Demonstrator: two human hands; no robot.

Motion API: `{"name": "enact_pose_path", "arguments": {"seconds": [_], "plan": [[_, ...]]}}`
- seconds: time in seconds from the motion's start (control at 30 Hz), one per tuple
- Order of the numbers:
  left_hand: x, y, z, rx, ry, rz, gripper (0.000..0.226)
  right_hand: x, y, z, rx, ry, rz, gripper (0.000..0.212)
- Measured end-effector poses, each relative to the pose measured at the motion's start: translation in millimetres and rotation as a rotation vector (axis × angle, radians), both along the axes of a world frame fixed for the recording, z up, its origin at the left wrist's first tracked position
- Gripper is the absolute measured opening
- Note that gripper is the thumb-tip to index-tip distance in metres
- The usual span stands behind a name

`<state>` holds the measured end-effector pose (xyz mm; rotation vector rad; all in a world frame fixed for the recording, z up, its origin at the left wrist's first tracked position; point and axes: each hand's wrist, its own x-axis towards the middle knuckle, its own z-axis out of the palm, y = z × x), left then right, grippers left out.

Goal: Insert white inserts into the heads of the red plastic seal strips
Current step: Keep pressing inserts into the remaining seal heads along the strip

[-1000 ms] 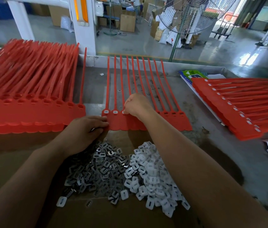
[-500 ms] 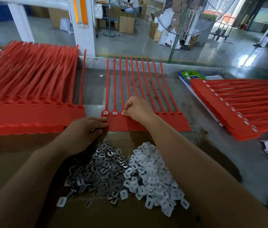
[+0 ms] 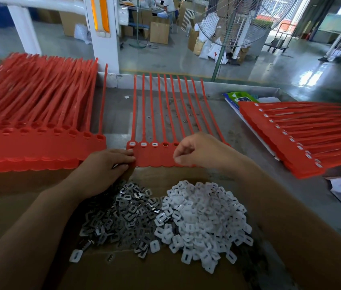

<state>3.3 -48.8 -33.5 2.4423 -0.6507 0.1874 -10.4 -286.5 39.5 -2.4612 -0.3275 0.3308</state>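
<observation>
Head view: nearest, on a brown cardboard sheet [image 3: 40, 206], two loose heaps lie side by side and touching. One is a heap of dark metal clips [image 3: 123, 214] on the left, the other a heap of white square plastic inserts [image 3: 203, 218] on the right; neither heap can be counted.

Just beyond them, a flat joined row of red plastic seal strips [image 3: 155, 158] is laid on the grey table [image 3: 119, 114]. Its heads are at the near end and its long tails point away, so the long axis runs near to far. Ten tails are counted. Three heads at the left end are filled with white inserts, the next two are seen empty, and the rest are hidden behind the right hand [image 3: 198, 151].

The left hand [image 3: 106, 166] is laid flat, fingers extended, with the fingertips touching the row's near left edge. The right hand is held over the row's middle with fingers curled toward the thumb; whether anything is pinched cannot be told.

At far left, a thick stack of red strips [image 3: 35, 147] is set with empty heads near and tails pointing far. At the right, another stack of red strips [image 3: 290, 139] is laid with white-filled heads to the left and tails pointing right.
</observation>
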Motion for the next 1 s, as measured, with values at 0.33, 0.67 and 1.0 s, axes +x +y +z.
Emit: {"name": "enact_pose_path", "arguments": {"seconds": [0.33,0.67,1.0], "plan": [[-1,-1,1,-0.002,0.015,-0.002,0.03,-17,3,-10,-0.133,0.089,0.123,0.017],[-1,-2,3,0.002,0.021,0.001,0.03,-21,4,-14,-0.174,0.073,0.123,0.011],[-3,-2,5,0.005,0.031,-0.001,0.031,-22,1,-11,-0.033,-0.02,0.029,0.01]]}}
